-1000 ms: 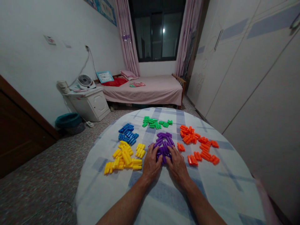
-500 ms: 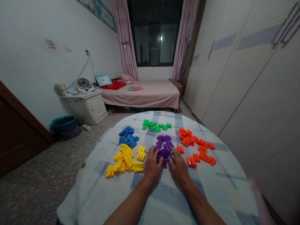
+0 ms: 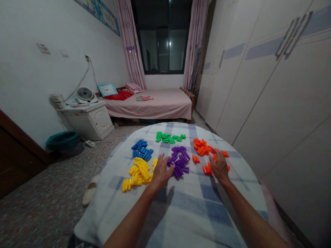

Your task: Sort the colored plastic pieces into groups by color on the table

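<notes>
"Right hand (image 3: 219,166) first: how does it stand?"

"Spread over the orange pieces (image 3: 202,148) toward the table's (image 3: 188,203) right edge, thumb apart from the fingers. Orange shows around and under it; I see nothing lifted, though whatever lies beneath the palm is hidden."

"And the left hand (image 3: 162,173)?"

"Parted as well, thumb away from the fingers, at the left side of the purple pieces (image 3: 179,163), between them and the yellow pieces (image 3: 141,172). Its thumb tip is right by the purple; touching or just short of it, I can't tell."

"What's different?"

"Half a second ago both hands framed the purple pieces, one on each side. Since then the right has crossed to the orange, and the left has eased off."

"Meaning what for the work?"

"My reading: purple no longer takes two hands, and attention is split between two colours. The purple pieces sit in a loose huddle around the middle of the table, their right side uncovered. Orange is more strewn, with a bit lying apart on the side that faces purple."

"Farther out?"

"Yellow lies toward the left edge, the blue pieces (image 3: 144,154) beyond it, the green pieces (image 3: 169,140) near the far edge. Past that edge stands a bed (image 3: 160,107); on the floor off the left edge, a slipper (image 3: 89,194)."
</notes>
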`<state>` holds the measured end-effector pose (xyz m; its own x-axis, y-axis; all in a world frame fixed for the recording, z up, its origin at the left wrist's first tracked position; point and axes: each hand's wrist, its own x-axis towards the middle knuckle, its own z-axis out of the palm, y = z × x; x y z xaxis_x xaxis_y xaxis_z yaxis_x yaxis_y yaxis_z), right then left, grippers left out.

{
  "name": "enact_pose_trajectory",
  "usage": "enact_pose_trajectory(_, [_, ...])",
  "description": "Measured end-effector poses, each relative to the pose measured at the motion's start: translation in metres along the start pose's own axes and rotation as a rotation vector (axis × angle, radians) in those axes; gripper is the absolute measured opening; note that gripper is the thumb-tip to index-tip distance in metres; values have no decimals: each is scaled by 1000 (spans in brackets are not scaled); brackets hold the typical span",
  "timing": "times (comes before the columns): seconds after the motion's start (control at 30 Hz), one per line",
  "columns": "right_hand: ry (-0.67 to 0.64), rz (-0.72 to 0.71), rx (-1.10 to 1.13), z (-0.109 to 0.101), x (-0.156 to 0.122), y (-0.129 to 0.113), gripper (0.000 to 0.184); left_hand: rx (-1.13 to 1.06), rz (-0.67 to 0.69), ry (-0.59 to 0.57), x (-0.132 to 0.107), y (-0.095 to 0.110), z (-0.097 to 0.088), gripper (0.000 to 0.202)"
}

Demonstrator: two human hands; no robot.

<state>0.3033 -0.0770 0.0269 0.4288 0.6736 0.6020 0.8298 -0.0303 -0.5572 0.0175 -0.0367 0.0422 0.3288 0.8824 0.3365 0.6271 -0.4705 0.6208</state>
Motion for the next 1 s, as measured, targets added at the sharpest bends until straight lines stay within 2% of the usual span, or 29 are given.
enact_pose_trajectory(0.1, [-4, 207, -225, -26, -6, 44, 50, 87, 65, 226, -7, -34, -44, 41])
enact_pose_trajectory(0.17, [-7, 355, -323, -39, -15, 70, 55, 207, 8, 348, -21, -74, -69, 40])
enact_pose_trajectory(0.2, [-40, 374, -336, -43, -19, 80, 57, 262, -37, 381, -31, -96, -78, 40])
enact_pose_trajectory(0.23, [-58, 375, -341, -45, -21, 87, 58, 308, -68, 405, -41, -118, -84, 38])
enact_pose_trajectory(0.3, [-96, 358, -330, -43, -24, 94, 60, 374, 2, 324, -59, -155, -88, 31])
enact_pose_trajectory(0.37, [-134, 332, -312, -36, -22, 90, 58, 397, 44, 289, -70, -177, -82, 31])
enact_pose_trajectory(0.4, [-153, 312, -305, -30, -21, 85, 57, 389, 45, 272, -71, -181, -76, 32])
enact_pose_trajectory(0.5, [-188, 238, -279, -8, -17, 61, 50, 297, -11, 242, -58, -168, -48, 38])
enact_pose_trajectory(0.57, [-200, 215, -230, 10, -18, 41, 47, 213, -138, 298, -39, -145, -26, 45])
enact_pose_trajectory(0.6, [-207, 196, -195, 21, -20, 30, 48, 171, -168, 290, -30, -132, -15, 48])
enact_pose_trajectory(0.7, [-229, 77, -121, 53, -28, -4, 45, 56, -114, 226, -6, -96, 13, 48])
enact_pose_trajectory(0.8, [-263, -33, -25, 77, -39, -32, 43, 5, -70, 167, 6, -72, 32, 47])
enact_pose_trajectory(0.9, [-309, -80, 70, 81, -42, -41, 42, -31, -74, 138, 8, -67, 35, 46])
enact_pose_trajectory(1.0, [-296, -116, 132, 61, -32, -23, 40, -31, -46, 195, 12, -79, 14, 42])
